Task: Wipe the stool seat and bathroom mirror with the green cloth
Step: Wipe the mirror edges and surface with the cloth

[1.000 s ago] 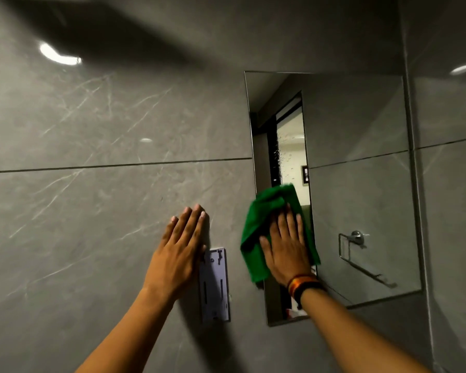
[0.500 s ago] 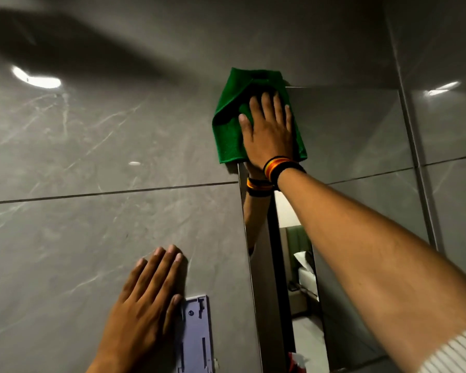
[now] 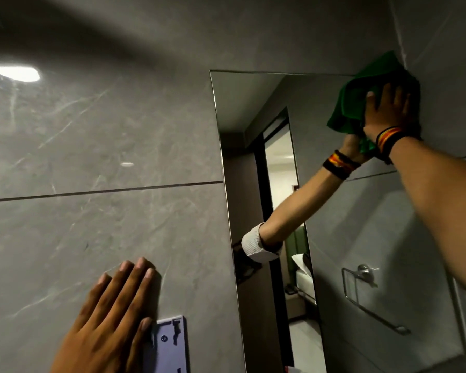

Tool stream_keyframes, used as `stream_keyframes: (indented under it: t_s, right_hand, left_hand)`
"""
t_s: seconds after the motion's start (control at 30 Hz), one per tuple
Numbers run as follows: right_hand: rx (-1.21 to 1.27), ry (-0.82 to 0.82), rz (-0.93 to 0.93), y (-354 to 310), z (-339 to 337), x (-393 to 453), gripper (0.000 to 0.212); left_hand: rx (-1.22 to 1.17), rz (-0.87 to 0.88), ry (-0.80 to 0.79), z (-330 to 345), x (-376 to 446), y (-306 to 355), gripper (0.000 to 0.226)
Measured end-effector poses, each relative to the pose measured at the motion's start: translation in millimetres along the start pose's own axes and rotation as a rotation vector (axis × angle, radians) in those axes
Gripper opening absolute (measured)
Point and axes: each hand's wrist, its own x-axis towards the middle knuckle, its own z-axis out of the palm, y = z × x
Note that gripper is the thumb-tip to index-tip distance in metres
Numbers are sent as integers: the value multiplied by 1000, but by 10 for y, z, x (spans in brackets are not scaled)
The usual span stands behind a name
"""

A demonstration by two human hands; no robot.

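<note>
The bathroom mirror (image 3: 253, 109) hangs on a grey tiled wall and fills the right half of the view. My right hand (image 3: 385, 111) presses the green cloth (image 3: 350, 103) flat against the mirror's top right corner, fingers spread over it. The glass reflects my arm, its wristband and a white sleeve cuff. My left hand (image 3: 111, 316) lies flat on the wall left of the mirror, fingers together, holding nothing. No stool is in view.
A pale plastic wall bracket (image 3: 170, 345) sits beside my left thumb. The mirror reflects a doorway and a chrome towel holder (image 3: 366, 275). A side wall (image 3: 447, 63) meets the mirror's right edge. A lamp glare (image 3: 14, 72) shines on the tiles.
My right hand slid the cloth from the mirror's lower left up to its top left corner, then across to its top right corner. My left hand stayed planted on the wall.
</note>
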Motion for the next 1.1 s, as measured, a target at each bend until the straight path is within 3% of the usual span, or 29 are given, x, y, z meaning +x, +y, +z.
stream_keyframes:
  t_s: [0.13,0.27,0.5,0.77,0.9,1.0,1.1]
  right_hand:
    - [-19,-62,9,117,-59,229,62]
    - [29,15,35,207,-68,-153,65]
    - [40,27,154,944,53,-1498,62]
    - [-282,-252,314,2006,262,-3568,65]
    - [-347,-299,293,1752,279,-3900,59]
    - [-234,-153,268,1264,301,-4217,67]
    - [-194,-202,53,720,454,-4815,77]
  left_hand:
    - [-9,-8,8,16,3,-2,64]
    - [-11,15,21,25,11,-15,64]
    - [-49,18,8,19,-9,-6,65]
    - [-78,32,-2,39,-29,-24,66]
    - [-100,39,5,40,-27,-32,65]
    - [-100,43,7,45,-37,-38,65]
    - [-101,40,7,77,-24,-54,65]
